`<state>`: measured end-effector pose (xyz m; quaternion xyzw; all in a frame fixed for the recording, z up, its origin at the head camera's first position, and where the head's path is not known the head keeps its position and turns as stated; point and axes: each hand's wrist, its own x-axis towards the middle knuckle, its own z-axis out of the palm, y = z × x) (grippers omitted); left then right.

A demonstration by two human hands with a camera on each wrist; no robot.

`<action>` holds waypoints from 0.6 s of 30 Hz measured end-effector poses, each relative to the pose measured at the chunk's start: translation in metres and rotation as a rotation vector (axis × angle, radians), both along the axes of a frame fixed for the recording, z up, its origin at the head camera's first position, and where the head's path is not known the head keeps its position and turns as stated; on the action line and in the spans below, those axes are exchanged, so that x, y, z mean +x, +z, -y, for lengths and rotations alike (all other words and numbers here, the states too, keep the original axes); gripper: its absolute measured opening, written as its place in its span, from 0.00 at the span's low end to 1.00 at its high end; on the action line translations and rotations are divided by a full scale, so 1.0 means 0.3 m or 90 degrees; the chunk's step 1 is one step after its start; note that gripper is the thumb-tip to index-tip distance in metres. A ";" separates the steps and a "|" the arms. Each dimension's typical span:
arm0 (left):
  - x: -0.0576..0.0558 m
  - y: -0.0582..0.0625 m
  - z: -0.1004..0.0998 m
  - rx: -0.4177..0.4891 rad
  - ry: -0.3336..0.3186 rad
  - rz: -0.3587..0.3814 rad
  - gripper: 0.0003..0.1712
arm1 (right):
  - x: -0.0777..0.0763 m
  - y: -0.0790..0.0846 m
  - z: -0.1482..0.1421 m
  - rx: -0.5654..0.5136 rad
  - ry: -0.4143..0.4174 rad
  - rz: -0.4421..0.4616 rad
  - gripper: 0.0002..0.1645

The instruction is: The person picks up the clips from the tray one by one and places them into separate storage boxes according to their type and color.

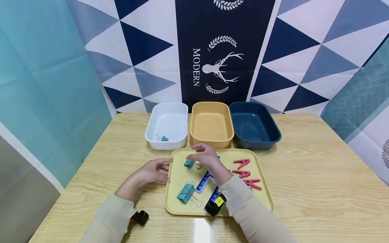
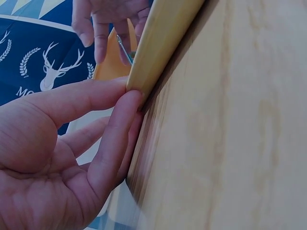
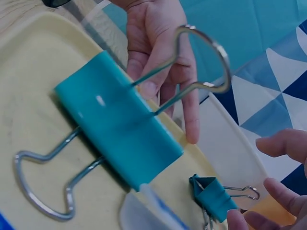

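My left hand (image 1: 156, 171) is at the left side of the yellow tray (image 1: 179, 211), thumb and fingertip pinching its rim in the left wrist view. Over the tray's upper left hovers my right hand (image 1: 208, 158), fingers spread and parted. Just below those fingers is a small teal binder clip (image 1: 189, 163), seen again as a teal clip (image 3: 215, 196) in the right wrist view. Nearer the front of the tray lies a larger teal binder clip (image 1: 186, 193) with wire handles. Blue-and-white pieces with ruler-like marks (image 1: 203, 182) lie mid-tray, partly hidden by my right arm.
Red clothespins (image 1: 242, 173) are along the tray's right side. Behind the tray stand a white bin (image 1: 167, 145) with a teal binder clip (image 1: 164, 138) inside, a yellow bin (image 1: 211, 143) and a dark blue bin (image 1: 256, 145). A patterned cloth (image 1: 152, 44) hangs behind the wooden table.
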<state>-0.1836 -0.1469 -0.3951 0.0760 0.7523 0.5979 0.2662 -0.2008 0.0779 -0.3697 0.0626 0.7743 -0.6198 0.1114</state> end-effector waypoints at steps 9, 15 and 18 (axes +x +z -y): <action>0.002 -0.003 -0.002 0.001 0.002 0.001 0.44 | 0.006 -0.035 -0.003 0.003 0.027 -0.011 0.29; 0.003 -0.001 -0.002 0.002 0.002 0.002 0.44 | 0.005 -0.040 -0.002 0.017 0.030 -0.003 0.22; 0.003 0.001 -0.003 0.003 0.002 0.003 0.44 | 0.005 -0.043 -0.003 0.033 0.027 -0.003 0.16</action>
